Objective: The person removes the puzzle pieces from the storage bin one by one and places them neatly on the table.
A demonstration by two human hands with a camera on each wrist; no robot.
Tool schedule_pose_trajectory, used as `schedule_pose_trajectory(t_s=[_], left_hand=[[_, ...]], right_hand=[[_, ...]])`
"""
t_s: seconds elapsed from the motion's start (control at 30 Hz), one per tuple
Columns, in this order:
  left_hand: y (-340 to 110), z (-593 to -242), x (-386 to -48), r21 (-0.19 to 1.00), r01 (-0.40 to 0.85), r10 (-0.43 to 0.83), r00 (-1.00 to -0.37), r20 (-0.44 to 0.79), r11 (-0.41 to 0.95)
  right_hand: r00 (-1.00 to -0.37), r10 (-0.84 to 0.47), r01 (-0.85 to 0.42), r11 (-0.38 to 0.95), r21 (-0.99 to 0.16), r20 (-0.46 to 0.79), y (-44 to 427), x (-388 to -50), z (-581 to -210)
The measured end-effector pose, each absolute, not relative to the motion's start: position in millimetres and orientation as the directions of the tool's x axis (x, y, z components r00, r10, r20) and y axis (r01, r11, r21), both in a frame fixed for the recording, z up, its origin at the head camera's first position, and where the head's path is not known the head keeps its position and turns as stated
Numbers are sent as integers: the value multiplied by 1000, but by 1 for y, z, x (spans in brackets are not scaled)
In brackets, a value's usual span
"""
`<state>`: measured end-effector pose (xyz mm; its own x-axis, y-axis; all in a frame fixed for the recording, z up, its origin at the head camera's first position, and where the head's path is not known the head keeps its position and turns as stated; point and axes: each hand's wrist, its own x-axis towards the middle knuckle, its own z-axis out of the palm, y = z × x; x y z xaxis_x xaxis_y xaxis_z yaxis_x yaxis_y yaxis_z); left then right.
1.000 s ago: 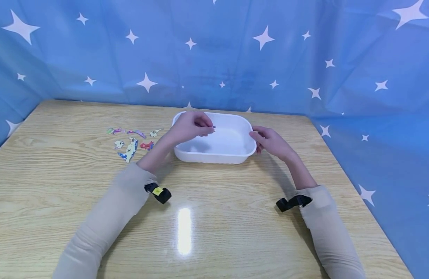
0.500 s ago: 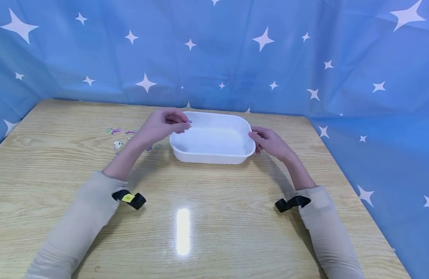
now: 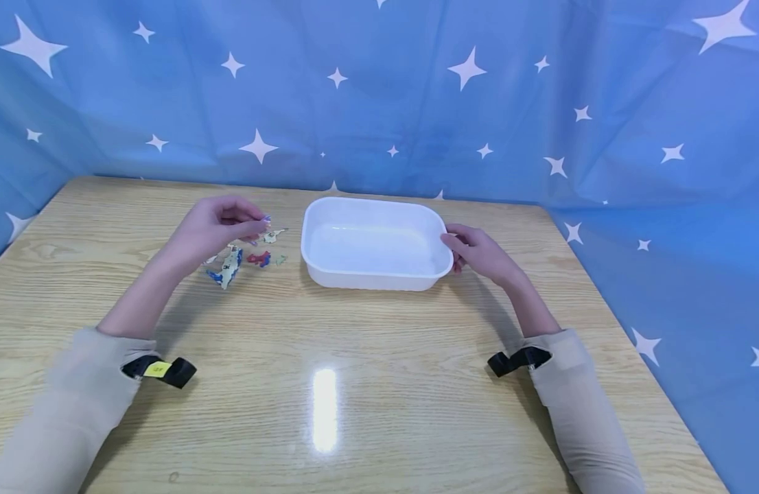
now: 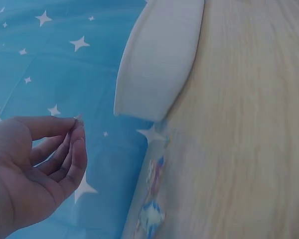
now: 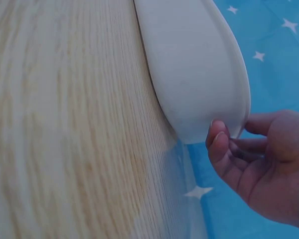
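Observation:
In the head view my left hand [image 3: 215, 223] pinches a tiny coloured piece [image 3: 267, 220] between thumb and fingertips, above the left part of the table. The left wrist view shows only a pale tip of it; its shape is too small to tell. Below and around lie a white-and-blue flat cut-out [image 3: 228, 267], a red-and-blue one [image 3: 259, 259], a cream one [image 3: 273, 236] and a small pale green one [image 3: 281, 259]. My right hand [image 3: 478, 250] grips the right end of a white plastic tray [image 3: 379, 281], thumb at the rim and fingers outside.
The wooden table [image 3: 416, 384] carries the tray at its back middle, right of the cut-outs. A blue star-patterned cloth [image 3: 379, 103] hangs behind the table and along its right side. More cut-outs are partly covered by my left hand.
My left hand has moved left from over the tray to above the cut-outs, the tiny piece still at its fingertips. My right hand and the tray stay nearly in place.

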<state>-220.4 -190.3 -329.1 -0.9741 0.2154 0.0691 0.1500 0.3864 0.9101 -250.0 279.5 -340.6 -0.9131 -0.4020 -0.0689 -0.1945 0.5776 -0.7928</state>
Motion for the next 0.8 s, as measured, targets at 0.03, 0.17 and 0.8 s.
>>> schedule_pose_trajectory(t_s=[0.03,0.17,0.8], left_hand=[[-196,-331,-219,908,138,213,-976,55,396],[-218,-335,-214,894,88,195,-981,0,440],[-279,-353,-203,785,-72,120,-976,-184,615]], right_hand=[[-913,-402,-194,577,-793,-69,279,-250,-340],[-913,-401,-192,578,-793,-71,278,-249,-341],[-914,-398,-182,570,-801,-75,280,-250,-341]])
